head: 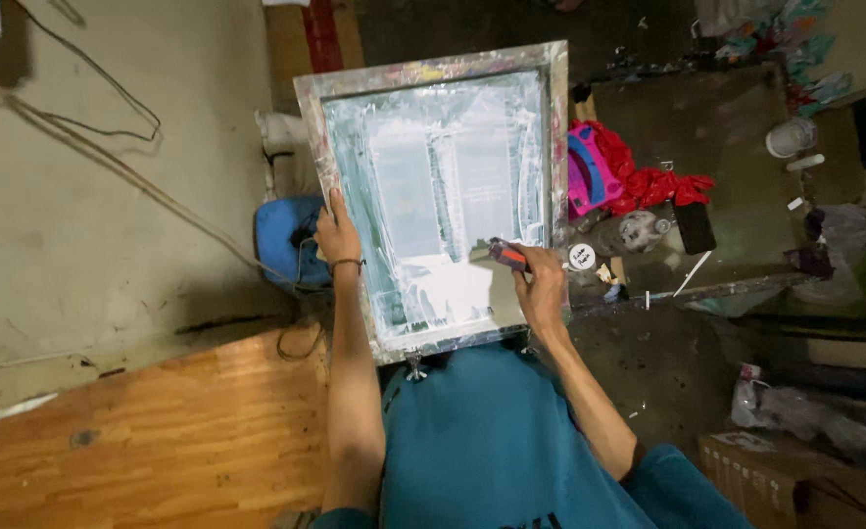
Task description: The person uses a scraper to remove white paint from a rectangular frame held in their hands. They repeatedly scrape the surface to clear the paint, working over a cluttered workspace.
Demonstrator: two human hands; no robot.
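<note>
The room was a cramped, grimy workshop with a bare concrete floor [80, 196] on one side, crossed by loose dark cables [90, 122], and a strip of orange wood flooring [159, 431] nearer the person. To the other side stood a dark, stained worktable [737, 225], cluttered along its edge. Between them the person, in a teal garment, held a large screen-printing frame [433, 69], its metal border smeared with old colours and its mesh coated in whitish ink. The frame was tilted up from its near edge, where small wing clamps [414, 365] showed beneath it. A blue bucket-like container [278, 235] sat on the floor just beside the frame's left edge. On the table lay a crumpled red cloth [649, 181] next to a pink object [585, 171], a white cup [791, 137] farther off, and a small round white lid [581, 257] close to the frame. The left hand [336, 235] gripped the frame's left border, fingers wrapped over it. The right hand [541, 284] was closed around a small tool with a red and dark handle [508, 254], its blade pressed against the mesh near the frame's right side.
</note>
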